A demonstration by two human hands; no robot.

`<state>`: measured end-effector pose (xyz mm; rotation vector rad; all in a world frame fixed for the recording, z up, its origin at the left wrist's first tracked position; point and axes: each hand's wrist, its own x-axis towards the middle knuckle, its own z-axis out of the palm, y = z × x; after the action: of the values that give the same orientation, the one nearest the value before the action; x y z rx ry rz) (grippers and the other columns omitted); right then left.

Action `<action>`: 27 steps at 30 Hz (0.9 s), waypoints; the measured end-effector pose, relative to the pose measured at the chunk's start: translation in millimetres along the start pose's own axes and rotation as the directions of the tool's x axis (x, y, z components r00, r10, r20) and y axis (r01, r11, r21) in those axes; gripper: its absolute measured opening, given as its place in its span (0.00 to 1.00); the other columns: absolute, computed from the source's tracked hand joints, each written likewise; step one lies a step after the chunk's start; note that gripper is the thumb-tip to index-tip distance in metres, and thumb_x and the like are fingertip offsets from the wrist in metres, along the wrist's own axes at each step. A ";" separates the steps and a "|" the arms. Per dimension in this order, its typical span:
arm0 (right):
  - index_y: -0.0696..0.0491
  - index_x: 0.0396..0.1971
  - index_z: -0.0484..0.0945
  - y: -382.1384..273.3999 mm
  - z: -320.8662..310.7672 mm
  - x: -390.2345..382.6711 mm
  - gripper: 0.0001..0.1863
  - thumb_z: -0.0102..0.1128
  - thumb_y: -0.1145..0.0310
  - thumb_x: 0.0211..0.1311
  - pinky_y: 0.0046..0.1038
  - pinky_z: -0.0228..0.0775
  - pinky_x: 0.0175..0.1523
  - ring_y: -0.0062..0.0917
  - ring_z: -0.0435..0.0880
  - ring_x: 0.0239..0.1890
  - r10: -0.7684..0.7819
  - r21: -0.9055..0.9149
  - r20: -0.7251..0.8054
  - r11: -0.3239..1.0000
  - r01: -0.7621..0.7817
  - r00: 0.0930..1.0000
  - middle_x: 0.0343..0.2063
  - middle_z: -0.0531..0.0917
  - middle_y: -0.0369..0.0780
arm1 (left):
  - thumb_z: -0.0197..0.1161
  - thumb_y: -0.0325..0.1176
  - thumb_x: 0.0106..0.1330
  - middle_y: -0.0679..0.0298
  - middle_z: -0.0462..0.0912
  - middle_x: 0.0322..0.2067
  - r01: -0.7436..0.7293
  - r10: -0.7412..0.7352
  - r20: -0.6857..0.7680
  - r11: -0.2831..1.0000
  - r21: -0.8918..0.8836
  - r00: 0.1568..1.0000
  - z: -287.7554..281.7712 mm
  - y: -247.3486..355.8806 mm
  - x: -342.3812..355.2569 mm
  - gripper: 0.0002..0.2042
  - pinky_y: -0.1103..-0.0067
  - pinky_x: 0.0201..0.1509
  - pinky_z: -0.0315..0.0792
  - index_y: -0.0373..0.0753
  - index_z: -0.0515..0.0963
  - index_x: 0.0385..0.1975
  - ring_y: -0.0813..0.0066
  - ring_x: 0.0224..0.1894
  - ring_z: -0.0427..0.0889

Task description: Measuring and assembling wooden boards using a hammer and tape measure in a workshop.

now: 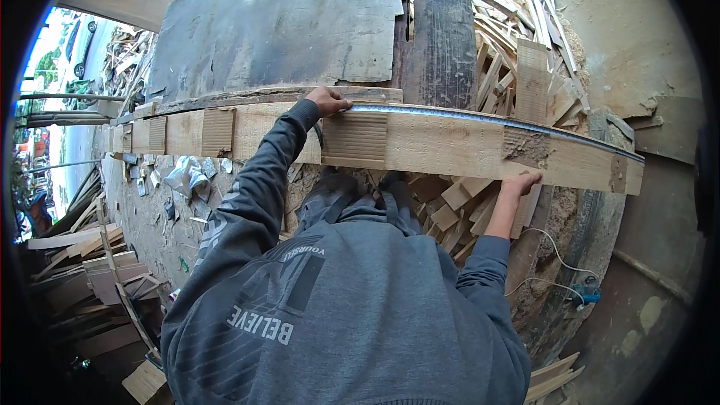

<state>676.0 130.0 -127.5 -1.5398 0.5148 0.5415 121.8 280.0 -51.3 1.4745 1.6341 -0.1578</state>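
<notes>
Left fingers point(342, 104) pinch the tape point(480, 116) near upper centre; right hand point(523, 182) touches the plank point(442, 139), centre-right, finger gap I can't tell.

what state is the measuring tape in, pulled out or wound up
Pulled out: the measuring tape runs as a long strip along the plank, from the left hand to the plank's right end.

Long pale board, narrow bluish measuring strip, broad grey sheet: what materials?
Long pale board: unpainted, rough wood; grain shows. Narrow bluish measuring strip: probably coated metal, smooth; bright sheen. Broad grey sheet: worn metal or plywood, unclear; scuffs, ragged edge.
</notes>
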 end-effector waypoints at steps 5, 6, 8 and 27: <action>0.62 0.72 0.59 -3.2 -2.5 12.9 0.46 0.51 0.37 0.72 0.44 0.67 0.72 0.44 0.70 0.70 -0.022 0.030 0.033 0.999 0.021 0.999 0.71 0.66 0.50 | 0.72 0.58 0.62 0.57 0.90 0.37 -0.009 0.009 -0.008 1.000 -0.001 1.000 2.9 9.8 2.5 0.24 0.72 0.49 0.78 0.42 0.90 0.42 0.69 0.40 0.86; 0.62 0.72 0.58 -5.0 -3.4 14.3 0.46 0.51 0.37 0.72 0.44 0.67 0.71 0.44 0.70 0.70 -0.009 0.060 0.058 0.998 0.006 0.998 0.71 0.65 0.50 | 0.72 0.58 0.62 0.56 0.90 0.38 -0.006 0.006 -0.011 1.000 0.008 1.000 6.2 11.3 3.3 0.25 0.72 0.50 0.78 0.42 0.90 0.43 0.68 0.41 0.87; 0.62 0.72 0.57 -1.1 -2.1 15.5 0.46 0.50 0.36 0.72 0.42 0.68 0.70 0.42 0.71 0.69 0.009 0.023 0.050 1.000 -0.010 0.999 0.71 0.65 0.48 | 0.71 0.59 0.61 0.56 0.90 0.38 -0.009 0.011 -0.030 0.999 0.040 0.999 7.0 10.1 2.8 0.25 0.71 0.50 0.78 0.42 0.90 0.44 0.67 0.41 0.87; 0.58 0.58 0.73 -146.3 -26.9 -24.7 0.30 0.47 0.44 0.78 0.42 0.77 0.59 0.36 0.83 0.55 -0.081 0.112 0.638 0.994 0.011 0.766 0.52 0.83 0.47 | 0.66 0.67 0.61 0.41 0.84 0.42 -0.488 0.514 0.205 0.857 -0.165 0.833 144.0 194.7 -113.9 0.37 0.64 0.53 0.77 0.35 0.78 0.52 0.51 0.49 0.85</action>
<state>748.4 108.4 2.9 -1.1613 -0.0337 0.9422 348.0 161.6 29.1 1.6780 0.9997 0.0456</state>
